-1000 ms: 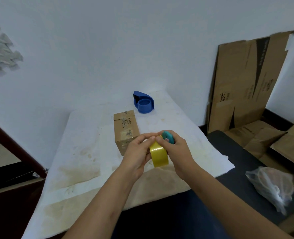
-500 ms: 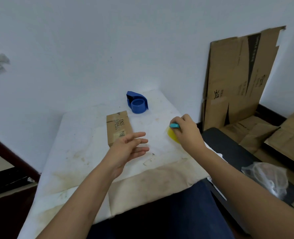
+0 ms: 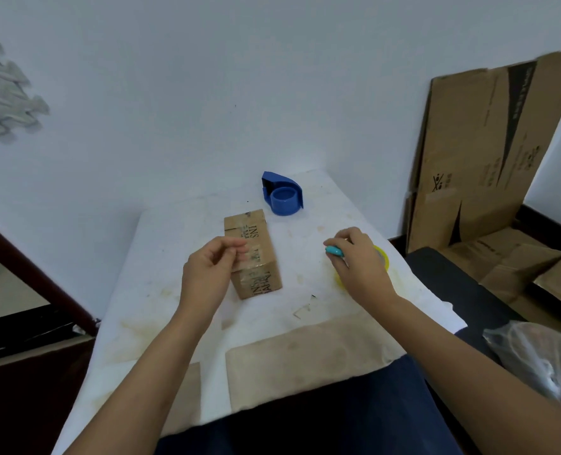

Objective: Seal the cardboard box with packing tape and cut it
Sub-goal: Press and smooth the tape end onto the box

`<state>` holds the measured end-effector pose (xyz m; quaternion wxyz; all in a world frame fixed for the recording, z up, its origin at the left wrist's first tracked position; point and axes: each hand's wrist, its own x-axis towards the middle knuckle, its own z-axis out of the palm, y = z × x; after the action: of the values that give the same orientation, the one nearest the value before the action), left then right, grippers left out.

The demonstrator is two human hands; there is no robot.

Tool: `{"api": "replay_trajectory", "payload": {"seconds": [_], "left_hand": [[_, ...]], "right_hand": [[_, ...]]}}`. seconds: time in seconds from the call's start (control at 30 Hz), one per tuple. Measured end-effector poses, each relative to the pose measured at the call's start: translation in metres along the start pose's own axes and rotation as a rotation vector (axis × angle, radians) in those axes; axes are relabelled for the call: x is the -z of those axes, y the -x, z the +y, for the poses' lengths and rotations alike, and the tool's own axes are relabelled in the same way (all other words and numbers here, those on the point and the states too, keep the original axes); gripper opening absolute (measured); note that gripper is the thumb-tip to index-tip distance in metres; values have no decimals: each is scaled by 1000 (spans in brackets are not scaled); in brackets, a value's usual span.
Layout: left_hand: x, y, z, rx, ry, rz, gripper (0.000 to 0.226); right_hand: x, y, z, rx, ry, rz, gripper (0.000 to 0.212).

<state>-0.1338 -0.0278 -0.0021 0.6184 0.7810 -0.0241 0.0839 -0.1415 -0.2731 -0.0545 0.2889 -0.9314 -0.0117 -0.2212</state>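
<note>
The cardboard box [image 3: 253, 252] is lying lengthwise on the white counter [image 3: 305, 339], in front of a blue tape dispenser [image 3: 282, 193]. The left hand [image 3: 208, 274] is hovering at the box's near left edge, its fingers [image 3: 236, 247] pinching together over a strip of clear tape on the top. The right hand [image 3: 359, 262] is resting well apart to the right, fingers curled around a teal cutter [image 3: 334, 250] and covering most of the yellow packing tape roll [image 3: 382, 256].
</note>
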Motion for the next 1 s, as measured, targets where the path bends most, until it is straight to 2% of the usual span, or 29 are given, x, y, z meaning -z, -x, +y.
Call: {"api": "replay_trajectory", "payload": {"seconds": [0.07,0.2,0.37,0.43,0.53,0.73,1.0], "left_hand": [[3,-3,-2,-80,-126,28,25],[8,-14,-11,-149,-263,-50,20],[13,-24,-30,-250,-459,-191,14],[13,-27,-35,-301,-473,-200,12],[11,-32,-43,-362,-470,-203,12],[-8,-41,-66,-414,-534,-159,39],[-12,-51,-78,-529,-650,-144,44]], "right_hand": [[3,-6,-21,-25,-174,11,20],[-7,-19,-60,-100,-419,-124,17],[-33,-39,-85,-61,-457,-313,16],[-43,-46,-85,-69,-395,-352,19],[-51,-52,-79,-82,-312,-338,21],[-58,-49,-73,-147,-405,-283,17],[-70,-44,-72,-123,-385,-178,18]]}}
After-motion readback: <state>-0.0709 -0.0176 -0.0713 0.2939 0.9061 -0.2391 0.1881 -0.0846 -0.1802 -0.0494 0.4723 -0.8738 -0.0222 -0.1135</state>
